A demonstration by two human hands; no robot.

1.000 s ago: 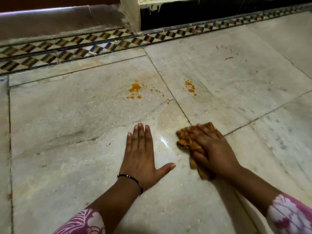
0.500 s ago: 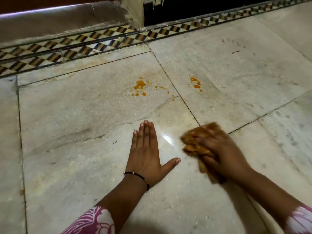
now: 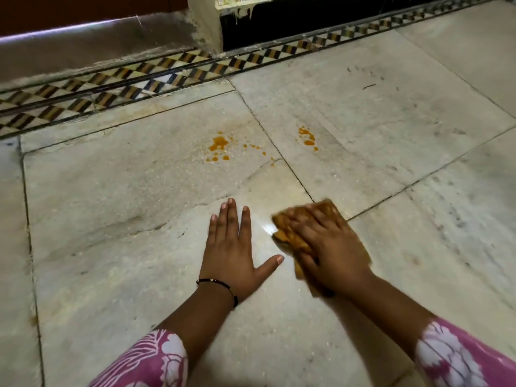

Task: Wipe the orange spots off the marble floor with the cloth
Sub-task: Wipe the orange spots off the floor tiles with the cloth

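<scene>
My right hand (image 3: 332, 247) presses a crumpled orange-brown cloth (image 3: 287, 233) onto the marble floor (image 3: 139, 205), and both are blurred with motion. My left hand (image 3: 231, 247) lies flat on the floor just left of the cloth, fingers together, thumb out, with a black bracelet at the wrist. A wet shiny patch sits between the two hands. Further away, a cluster of orange spots (image 3: 219, 145) marks the left slab, and a smaller cluster of orange spots (image 3: 307, 138) lies on the slab to its right. Both clusters are well beyond the cloth.
A patterned inlay border (image 3: 167, 71) runs across the far edge of the floor. Behind it rise a grey stone step (image 3: 92, 43) and a pale pillar base (image 3: 206, 20) beside a dark recess. Joints between slabs cross near the cloth.
The cloth under my right hand has slid slightly left toward my left hand while rubbing. My left hand stays planted. The view has shifted a little.
</scene>
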